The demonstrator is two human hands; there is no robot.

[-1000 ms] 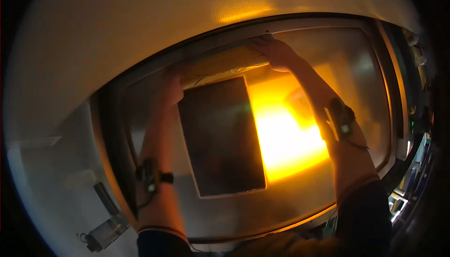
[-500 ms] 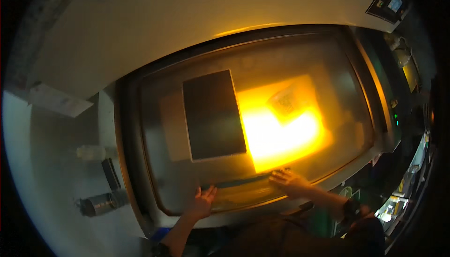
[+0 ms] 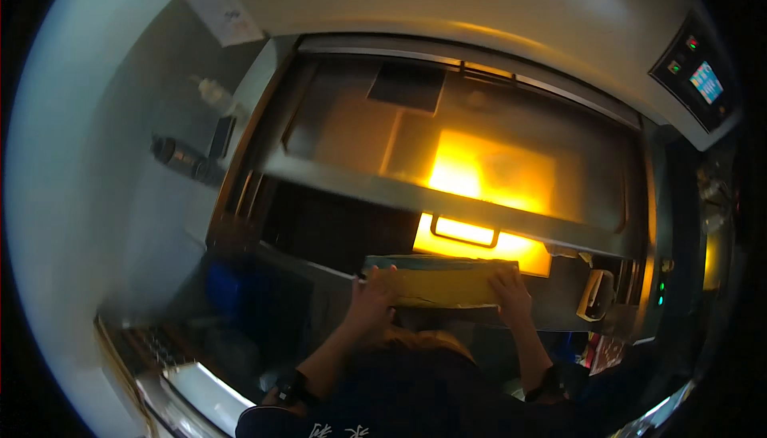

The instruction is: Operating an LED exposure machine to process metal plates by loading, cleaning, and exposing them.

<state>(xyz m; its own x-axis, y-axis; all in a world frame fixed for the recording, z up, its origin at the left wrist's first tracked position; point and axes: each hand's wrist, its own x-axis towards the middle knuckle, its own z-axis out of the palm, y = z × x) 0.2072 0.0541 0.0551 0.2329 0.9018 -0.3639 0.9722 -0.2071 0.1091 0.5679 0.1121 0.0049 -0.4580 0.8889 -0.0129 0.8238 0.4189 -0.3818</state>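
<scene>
A long yellowish slab with a dark teal upper edge is held level in front of my body. My left hand is closed on its left end, fingers over the edge. My right hand grips the right end. Just beyond the slab, a machine's framed see-through cover is tilted up at its front, with a dark handle on that side. Beneath it shows a brightly lit yellow panel. A black rectangular sheet lies on the cover's far part.
At the right are a control panel with a small screen and a pale-rimmed object by the machine's front corner. On the left ledge lie a dark cylindrical tool, a black box and a whitish bottle. Paper hangs beyond.
The cover was down and now its front is raised. My hands, which rested at the strip by the cover's near edge, now hold the slab nearer my body. The view has shifted.
</scene>
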